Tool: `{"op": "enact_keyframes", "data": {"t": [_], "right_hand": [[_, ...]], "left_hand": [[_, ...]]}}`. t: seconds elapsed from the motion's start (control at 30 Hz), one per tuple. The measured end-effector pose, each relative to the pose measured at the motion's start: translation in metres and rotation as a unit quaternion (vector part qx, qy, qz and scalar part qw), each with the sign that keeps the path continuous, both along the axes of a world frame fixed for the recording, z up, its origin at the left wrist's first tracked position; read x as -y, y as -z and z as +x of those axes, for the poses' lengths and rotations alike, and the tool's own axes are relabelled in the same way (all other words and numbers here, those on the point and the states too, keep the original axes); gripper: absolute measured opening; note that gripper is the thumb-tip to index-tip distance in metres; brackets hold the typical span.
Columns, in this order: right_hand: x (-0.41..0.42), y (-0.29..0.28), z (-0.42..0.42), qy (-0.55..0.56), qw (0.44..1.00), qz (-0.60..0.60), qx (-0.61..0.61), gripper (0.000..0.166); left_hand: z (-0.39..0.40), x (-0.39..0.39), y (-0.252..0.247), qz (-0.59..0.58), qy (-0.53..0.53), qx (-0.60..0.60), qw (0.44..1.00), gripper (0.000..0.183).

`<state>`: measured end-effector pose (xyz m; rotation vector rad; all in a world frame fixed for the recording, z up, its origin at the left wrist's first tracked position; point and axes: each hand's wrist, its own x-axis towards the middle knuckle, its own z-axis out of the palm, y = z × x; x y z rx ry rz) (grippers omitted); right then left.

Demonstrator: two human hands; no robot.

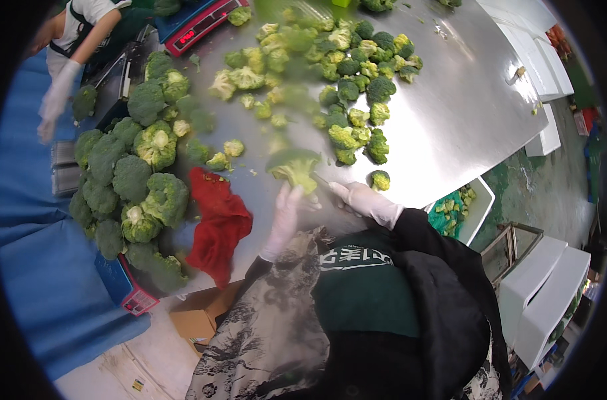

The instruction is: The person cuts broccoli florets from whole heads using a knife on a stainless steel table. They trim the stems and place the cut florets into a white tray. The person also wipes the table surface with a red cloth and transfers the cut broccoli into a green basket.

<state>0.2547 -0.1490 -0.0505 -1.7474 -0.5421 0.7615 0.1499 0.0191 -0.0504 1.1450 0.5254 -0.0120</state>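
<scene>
In a white glove, my left hand [285,215] grips a broccoli head [296,164] by its stalk, crown pointing away from me. My right hand [364,201], also gloved, is closed around a small knife [321,179], whose thin blade reaches the side of the stalk. The knife's handle is mostly hidden in my fist. Beyond both hands, many cut broccoli florets [351,90] lie scattered over the steel table [433,135]. One floret [381,180] sits just past my right hand. A red cloth [218,225] lies crumpled to the left of my left hand.
Whole broccoli heads [133,175] are heaped at the left, partly over a scale [133,297]. Another scale [198,25] stands at the far left, near a person's gloved hand [58,100]. A white foam box [478,210] with trimmings adjoins the table's right edge. Part of the view is blurred.
</scene>
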Motion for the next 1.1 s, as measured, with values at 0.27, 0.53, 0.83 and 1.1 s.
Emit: {"op": "enact_keyframes", "data": {"t": [0.27,0.53,0.83,1.1], "right_hand": [[-0.017,-0.027,0.010,0.091,0.993,-0.055,0.048,0.045],[-0.030,-0.019,0.020,0.085,0.987,0.113,-0.076,0.025],[-0.034,-0.031,0.024,0.122,0.987,0.062,-0.082,0.050],[-0.035,-0.001,-0.005,0.071,0.974,0.075,-0.203,0.020]], "left_hand": [[-0.004,0.007,-0.010,0.131,0.011,-0.022,0.991,0.035],[-0.008,-0.001,-0.040,-0.003,-0.050,0.039,0.998,0.046],[-0.014,-0.008,-0.054,-0.023,0.003,0.054,0.998,0.044],[-0.005,0.003,-0.050,0.082,-0.019,-0.001,0.996,0.036]]}}
